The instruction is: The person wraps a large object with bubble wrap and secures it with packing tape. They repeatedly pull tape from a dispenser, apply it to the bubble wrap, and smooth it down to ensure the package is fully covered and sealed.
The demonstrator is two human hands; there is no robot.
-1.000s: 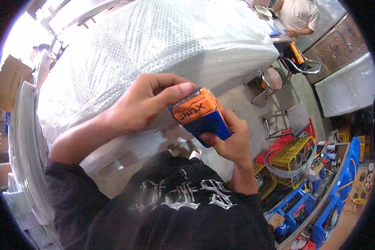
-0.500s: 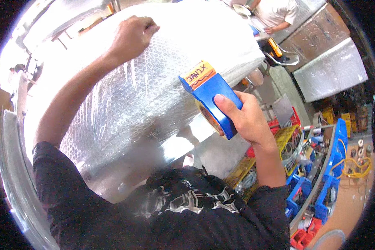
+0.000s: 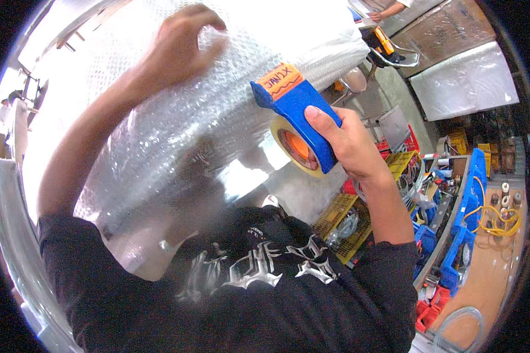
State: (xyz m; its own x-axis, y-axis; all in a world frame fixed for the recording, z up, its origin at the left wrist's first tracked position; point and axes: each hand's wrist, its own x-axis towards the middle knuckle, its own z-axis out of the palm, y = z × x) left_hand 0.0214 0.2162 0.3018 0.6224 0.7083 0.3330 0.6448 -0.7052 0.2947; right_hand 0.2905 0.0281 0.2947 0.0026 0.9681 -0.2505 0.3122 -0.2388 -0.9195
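A large bundle in bubble wrap (image 3: pixel 176 141) fills the space before me, shiny and creased along its near side. My right hand (image 3: pixel 353 138) grips a blue tape dispenser (image 3: pixel 309 115), thumb flat on its side. Orange tape with handwriting covers the dispenser's front end, and a roll of clear tape (image 3: pixel 282 138) sits in it. The dispenser is held above the wrap's right edge. Over the far left part of the wrap is my left hand (image 3: pixel 185 44), slightly blurred, its thumb and forefinger apart with nothing seen between them. Whether it touches the wrap I cannot tell.
Right of me are yellow baskets (image 3: pixel 335 220), blue bins (image 3: pixel 453 270) and red bins (image 3: pixel 433 309) of small parts. A coiled yellow cable (image 3: pixel 500 223) lies on a wooden surface. Wrapped boxes (image 3: pixel 465 82) stand far right. Another person's hand (image 3: pixel 377 16) shows at the top.
My left hand has gone from closed fingers to thumb and forefinger apart. The tape dispenser has risen slightly and turned, showing more of its roll. The view has shifted a little.
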